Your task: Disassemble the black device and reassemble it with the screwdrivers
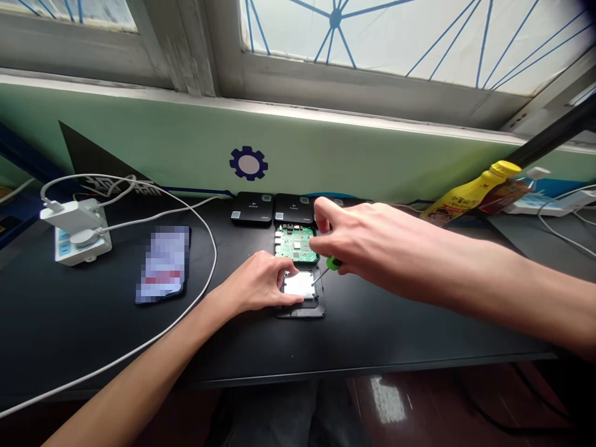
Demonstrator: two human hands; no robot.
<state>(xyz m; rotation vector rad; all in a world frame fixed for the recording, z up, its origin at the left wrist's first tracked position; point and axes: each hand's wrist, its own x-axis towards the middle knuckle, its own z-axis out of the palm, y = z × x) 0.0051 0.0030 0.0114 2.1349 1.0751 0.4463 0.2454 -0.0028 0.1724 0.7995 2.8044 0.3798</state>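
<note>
At the silvery plate (300,285): your left hand (266,280), fingers parted, pinches its edges
Screwdriver (332,263): closed in your right hand (350,237); its slant risks slipping

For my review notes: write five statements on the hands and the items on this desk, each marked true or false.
1. The right hand holds a screwdriver with green on its handle. True.
2. A white cable passes between the phone and the left hand. True.
3. The left hand rests on the phone. False: it holds the silver plate.
4. The screwdriver points at the circuit board. False: it points at the silver plate's right edge.
5. The yellow bottle is left of the phone. False: it is well to the right.
</note>
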